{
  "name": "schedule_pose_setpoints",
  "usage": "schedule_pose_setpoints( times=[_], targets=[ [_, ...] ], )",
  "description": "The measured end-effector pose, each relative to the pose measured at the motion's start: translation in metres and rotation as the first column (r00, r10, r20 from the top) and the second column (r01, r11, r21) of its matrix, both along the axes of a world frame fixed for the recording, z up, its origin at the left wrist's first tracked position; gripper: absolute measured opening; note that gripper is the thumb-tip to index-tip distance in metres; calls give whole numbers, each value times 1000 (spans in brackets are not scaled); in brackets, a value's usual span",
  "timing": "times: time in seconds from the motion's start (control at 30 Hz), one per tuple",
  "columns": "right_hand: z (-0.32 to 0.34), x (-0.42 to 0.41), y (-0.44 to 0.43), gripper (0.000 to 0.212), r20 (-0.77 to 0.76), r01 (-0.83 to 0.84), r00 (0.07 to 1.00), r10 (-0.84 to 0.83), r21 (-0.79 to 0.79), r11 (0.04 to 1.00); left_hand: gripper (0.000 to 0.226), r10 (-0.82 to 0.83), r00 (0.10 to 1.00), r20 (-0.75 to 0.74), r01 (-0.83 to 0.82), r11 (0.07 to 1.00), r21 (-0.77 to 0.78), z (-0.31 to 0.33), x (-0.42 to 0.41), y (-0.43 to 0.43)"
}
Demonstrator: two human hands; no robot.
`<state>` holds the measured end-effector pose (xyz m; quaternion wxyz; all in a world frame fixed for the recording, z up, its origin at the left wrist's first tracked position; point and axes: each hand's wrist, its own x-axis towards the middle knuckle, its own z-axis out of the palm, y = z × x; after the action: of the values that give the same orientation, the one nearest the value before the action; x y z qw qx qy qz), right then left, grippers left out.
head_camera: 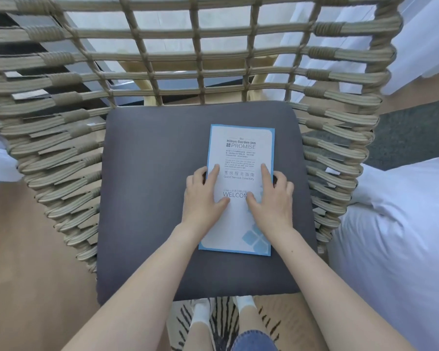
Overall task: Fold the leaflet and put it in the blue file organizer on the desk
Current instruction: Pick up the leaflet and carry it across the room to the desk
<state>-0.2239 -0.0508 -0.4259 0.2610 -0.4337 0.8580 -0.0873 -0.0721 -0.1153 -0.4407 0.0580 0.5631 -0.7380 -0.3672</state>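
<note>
Leaflet (pixel 239 158) lies flat on the grey seat cushion (pixel 147 198), a little right of the cushion's middle, long edge running away from the person. White face with pale blue border; printed "Hilton Garden Inn PROMISE", "Guest Service Directory", "WELCOME" (last letters covered by a thumb). Blue square pattern at its near right corner.

Left hand (pixel 204 196) rests on the leaflet's left edge, fingers spread apart, index and thumb pressed flat on the paper, the others over the edge onto the cushion. Right hand (pixel 273 198) mirrors it on the leaflet's right edge, fingers likewise splayed and flat. Neither hand grips anything.

Around the cushion: woven rope chair (pixel 61 148), back and sides. Right of the cushion, white bedding (pixel 395 236). Below its near edge, white shoes (pixel 202 311) on a striped rug (pixel 223 325).
</note>
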Motion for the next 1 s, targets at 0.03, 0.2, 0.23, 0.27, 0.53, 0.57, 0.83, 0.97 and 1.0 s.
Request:
schedule_pose_setpoints(
  times=[0.03, 0.2, 0.23, 0.27, 0.53, 0.57, 0.83, 0.97, 1.0],
  targets=[
    [0, 2, 0, 71, 62, 30, 998, -28, -31, 999, 76, 53, 996, -77, -48, 997, 54, -1, -3, 3],
    [6, -13, 0, 69, 385, 284, 895, -226, -99, 954, 67, 385, 859, -339, -231, 881, 414, 7, 2, -8],
    [10, -17, 0, 67, 448, 323, 858, -251, -90, 942, 66, 430, 817, -384, -215, 846, 489, 10, 4, -10],
    [14, -20, 0, 66, 496, 348, 827, -264, -83, 934, 66, 462, 781, -420, -190, 817, 544, 14, 6, -13],
    [92, -23, 4, 62, 660, 388, 714, -233, -96, 917, 67, 549, 685, -479, -120, 734, 669, 92, 20, -18],
    [113, -22, 4, 62, 669, 386, 709, -224, -102, 917, 66, 544, 681, -491, -115, 741, 662, 113, 21, -17],
    [302, -19, -5, 61, 711, 317, 703, -39, -263, 911, 65, 499, 622, -603, -120, 822, 557, 298, 31, -15],
    [395, -16, -10, 61, 702, 314, 710, 64, -396, 863, 67, 454, 571, -684, -129, 873, 471, 391, 34, -18],
    [418, -15, -11, 61, 701, 310, 707, 92, -425, 850, 67, 435, 562, -703, -130, 886, 445, 414, 34, -19]
  ],
)
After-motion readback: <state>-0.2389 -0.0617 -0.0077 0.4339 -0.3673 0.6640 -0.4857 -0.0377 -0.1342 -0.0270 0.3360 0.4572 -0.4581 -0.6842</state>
